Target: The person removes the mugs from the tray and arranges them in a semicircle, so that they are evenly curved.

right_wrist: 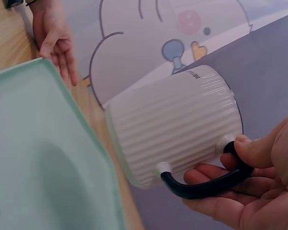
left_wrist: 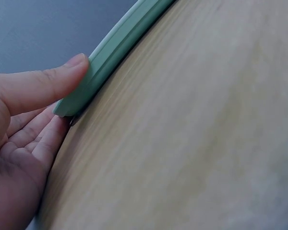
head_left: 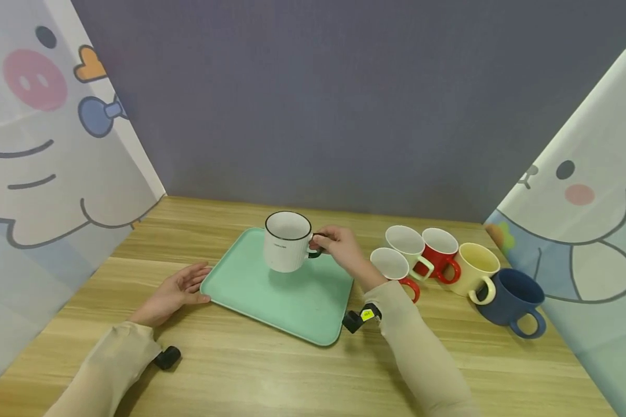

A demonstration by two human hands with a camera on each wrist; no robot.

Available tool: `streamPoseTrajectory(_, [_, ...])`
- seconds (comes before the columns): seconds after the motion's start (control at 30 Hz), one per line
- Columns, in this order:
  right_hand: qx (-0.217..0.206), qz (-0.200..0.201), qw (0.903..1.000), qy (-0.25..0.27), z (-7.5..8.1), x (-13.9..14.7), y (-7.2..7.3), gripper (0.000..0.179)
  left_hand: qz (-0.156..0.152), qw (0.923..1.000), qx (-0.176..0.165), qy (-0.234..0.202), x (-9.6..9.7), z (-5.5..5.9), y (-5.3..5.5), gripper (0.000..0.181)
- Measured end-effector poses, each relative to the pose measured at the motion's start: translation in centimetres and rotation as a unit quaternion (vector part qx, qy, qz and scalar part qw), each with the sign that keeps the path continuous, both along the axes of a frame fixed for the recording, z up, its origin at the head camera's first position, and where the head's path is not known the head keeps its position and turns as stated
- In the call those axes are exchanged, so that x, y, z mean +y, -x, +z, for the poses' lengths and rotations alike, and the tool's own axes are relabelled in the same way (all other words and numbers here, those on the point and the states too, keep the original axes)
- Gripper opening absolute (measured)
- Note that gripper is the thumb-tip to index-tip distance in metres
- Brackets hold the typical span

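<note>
My right hand (head_left: 339, 246) pinches the black handle of a white ribbed mug (head_left: 287, 250) with a black rim. The mug hangs upright over the mint-green tray (head_left: 240, 285), its shadow falling on the tray. In the right wrist view the thumb lies on top of the handle (right_wrist: 209, 186) and fingers pass through its loop. At the tray's front left corner is my left hand (head_left: 179, 289), fingers extended. The left wrist view shows that thumb (left_wrist: 53, 81) touching the outside of the rim, the other fingers at the corner below.
Right of the tray stand several mugs: a white one with a red handle (head_left: 390, 264), a white one with a pale green handle (head_left: 406, 241), a red one (head_left: 440, 255), a yellow one (head_left: 475, 269) and a dark blue one (head_left: 511, 296). A grey panel (head_left: 313, 104) rises behind the wooden table (head_left: 229, 370).
</note>
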State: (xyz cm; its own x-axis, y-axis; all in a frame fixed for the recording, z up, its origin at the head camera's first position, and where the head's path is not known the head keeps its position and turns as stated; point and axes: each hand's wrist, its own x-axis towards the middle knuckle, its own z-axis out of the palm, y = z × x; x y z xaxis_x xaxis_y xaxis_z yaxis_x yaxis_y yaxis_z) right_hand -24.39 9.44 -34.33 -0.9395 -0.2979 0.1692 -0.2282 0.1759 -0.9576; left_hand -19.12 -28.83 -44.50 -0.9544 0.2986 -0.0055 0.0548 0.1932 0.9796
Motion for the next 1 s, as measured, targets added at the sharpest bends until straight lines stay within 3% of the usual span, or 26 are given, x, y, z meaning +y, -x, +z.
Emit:
streamPoseTrajectory(0.2, [-0.006,0.016,0.9998,-0.013,1.5,2.5,-1.3,0.021,0.001,1.0,0.001,0.0,0.0,-0.1,-0.2,0.093])
streamPoseTrajectory(0.6, [0.041,-0.037,0.9982,-0.022,3.6,9.1,-3.6,0.022,0.004,1.0,0.004,0.004,0.0,0.0,-0.3,0.092])
streamPoseTrajectory(0.83, [0.075,-0.054,0.9954,-0.025,3.9,13.4,-5.9,0.019,0.006,0.9999,0.003,0.011,0.1,0.0,-0.3,0.091])
streamPoseTrajectory(1.0, [0.073,-0.059,0.9954,-0.021,3.9,16.7,-7.3,0.017,0.005,0.9999,0.005,0.014,0.1,0.1,-0.3,0.09])
